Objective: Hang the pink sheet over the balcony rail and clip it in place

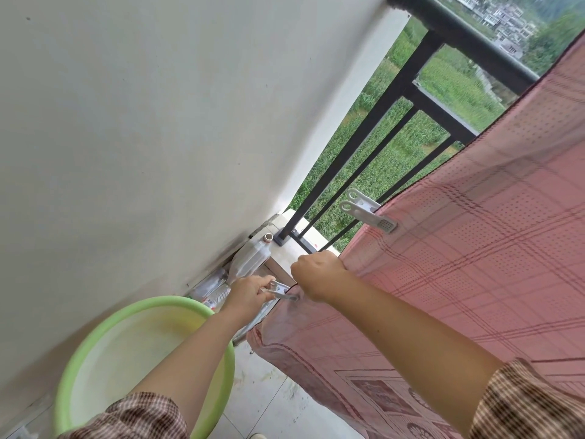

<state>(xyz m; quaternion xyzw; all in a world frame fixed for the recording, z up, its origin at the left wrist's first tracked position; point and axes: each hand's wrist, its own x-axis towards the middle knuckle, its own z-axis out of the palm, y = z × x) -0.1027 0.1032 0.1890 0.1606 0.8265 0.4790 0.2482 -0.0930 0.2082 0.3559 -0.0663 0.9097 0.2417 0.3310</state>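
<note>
— Checked sleeves (525,403) at the near edge, both forearms reaching far into the corner. What does each hand have?

— Left hand (250,293) pinches a pale clip (280,291), its tip touching the sheet's edge. Right hand (318,275) is clenched on a fold of the pink sheet (459,280), just right of that clip.

— Sheet's position?

— Draped over the black balcony rail (468,42), hanging down on the near side and covering the right part of the railing. The black bars (357,147) left of it are bare, green field behind them. Checked pattern, dark line along the edge.

— Any clip already on?

— One white clip (370,213), clamped on the sheet's left edge, farther than the right hand. Its two looped handles stick out left, in front of the bars.

— Whether the held clip's mouth is biting cloth?

— Cannot tell; blurred there.

— Around the corner?

— Green basin (95,353) on the tiled floor, near left, against the white wall (158,122). A clear plastic jug (253,258) with an open neck leans by the ledge at the foot of the railing, beyond the left hand. Some bottles lie beside it, too blurred to describe.
</note>
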